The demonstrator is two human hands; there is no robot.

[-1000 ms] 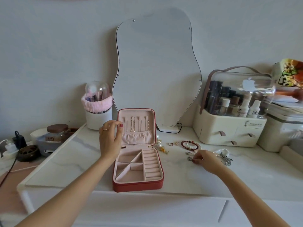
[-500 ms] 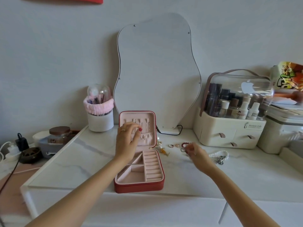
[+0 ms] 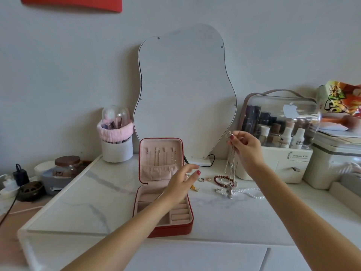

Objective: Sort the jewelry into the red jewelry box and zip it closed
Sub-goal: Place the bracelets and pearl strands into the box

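The red jewelry box (image 3: 172, 229) lies open on the marble top, its pink lid (image 3: 161, 159) standing upright with several chains hanging inside. My right hand (image 3: 245, 147) pinches a silver chain necklace (image 3: 230, 165) at its ring clasp and holds it up, its pendant dangling just above the table. My left hand (image 3: 182, 180) hovers over the box's right edge with fingers relaxed, holding nothing. On the table to the right lie two rings (image 3: 204, 179), a dark red bead bracelet (image 3: 220, 179), a gold piece (image 3: 194, 188) and a pearl strand (image 3: 248, 192).
A wavy mirror (image 3: 183, 94) leans on the wall behind the box. A white brush cup with a pink band (image 3: 116, 141) stands left of it. A cosmetics organiser (image 3: 277, 137) sits at the right, jars and a cable (image 3: 64, 167) at the left.
My right hand has lifted the silver necklace off the table and raised it. My left hand has left the lid and moved right across the box.
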